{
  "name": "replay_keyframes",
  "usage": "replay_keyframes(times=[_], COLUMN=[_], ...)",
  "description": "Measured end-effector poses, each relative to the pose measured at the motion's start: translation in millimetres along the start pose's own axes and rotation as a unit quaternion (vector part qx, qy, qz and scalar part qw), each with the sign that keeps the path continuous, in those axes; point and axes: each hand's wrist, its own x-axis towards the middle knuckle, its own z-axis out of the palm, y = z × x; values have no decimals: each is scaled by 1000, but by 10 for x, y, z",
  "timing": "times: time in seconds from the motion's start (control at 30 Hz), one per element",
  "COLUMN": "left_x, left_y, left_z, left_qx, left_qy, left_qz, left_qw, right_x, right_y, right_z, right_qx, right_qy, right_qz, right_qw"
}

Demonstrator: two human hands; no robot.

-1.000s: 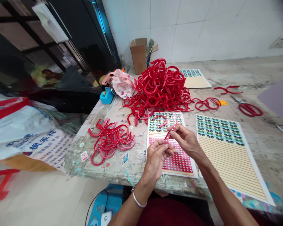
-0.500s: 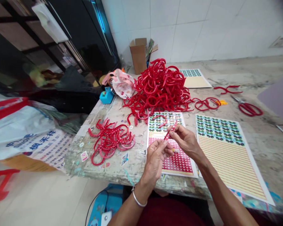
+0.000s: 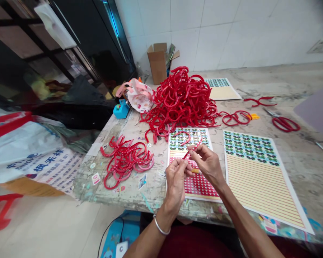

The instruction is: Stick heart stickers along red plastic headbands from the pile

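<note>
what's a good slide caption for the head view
Left hand and right hand hold a red strip over a patterned sheet, a heap of red bands behind.

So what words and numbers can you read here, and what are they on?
"SINO": on the big white bag; the letters after it are unclear.
"中": same bag, just above; the signs after it are unclear.
"枫…祥": same bag; the middle sign is uncertain.
Smaller print on the bag: too blurred.
Small stickers on the table: too small to read.
Numbers: none I can read.
</note>
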Motion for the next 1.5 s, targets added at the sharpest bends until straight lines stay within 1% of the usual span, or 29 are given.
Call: replay_keyframes(times=[0.17, 0.37, 0.43, 0.5, 0.57, 0.63, 0.73, 0.8, 0.9, 1.0, 1.1, 1.17, 1.3, 1.37, 1.43, 1.5], left_x=[3, 22, 18, 9, 0, -7, -13, -22, -54, -108, -169, -195, -165, -122, -90, -86], left_y=[-23, -30, -42, -56, -67, -72, -81, -93, -118, -138, -151, -145, -56, 19, 88, 132], left_z=[-7, -35, -52, -73, -93, -107, -109, -103, -100, -134, -222, -301, -422, -439, -430, -412], left_qx=[10, 18, 19, 21, 23, 24, 21, 24, 38, 50, 64, 89, 159, 184, 205, 218], left_qy=[21, 26, 31, 34, 35, 37, 37, 35, 34, 16, -4, -19, -66, -105, -140, -157], left_qz=[17, 15, 16, 20, 23, 22, 26, 26, 26, 31, 37, 35, 15, 6, 0, -10], left_qw=[1000, 999, 999, 999, 999, 999, 999, 999, 998, 998, 997, 995, 985, 977, 969, 963], right_x=[-55, -96, -89, -80, -87, -128, -244, -319, -359, -306, -227, -202, -255, -304, -338, -341], right_y=[-6, 22, 38, 53, 68, 80, 84, 71, 37, 23, 40, 48, -6, -55, -85, -74], right_z=[89, 116, 114, 103, 90, 90, 144, 207, 280, 267, 192, 147, 138, 159, 168, 148], right_qx=[-45, -106, -106, -96, -65, 0, 119, 191, 288, 339, 344, 332, 302, 288, 256, 204], right_qy=[57, 88, 99, 104, 104, 88, 36, 6, -13, -27, 6, 19, -13, -38, -54, -33], right_qz=[-18, -50, -41, -13, 36, 107, 194, 217, 238, 267, 288, 291, 295, 292, 277, 253], right_qw=[997, 989, 989, 990, 992, 990, 973, 957, 928, 901, 894, 897, 906, 911, 925, 945])
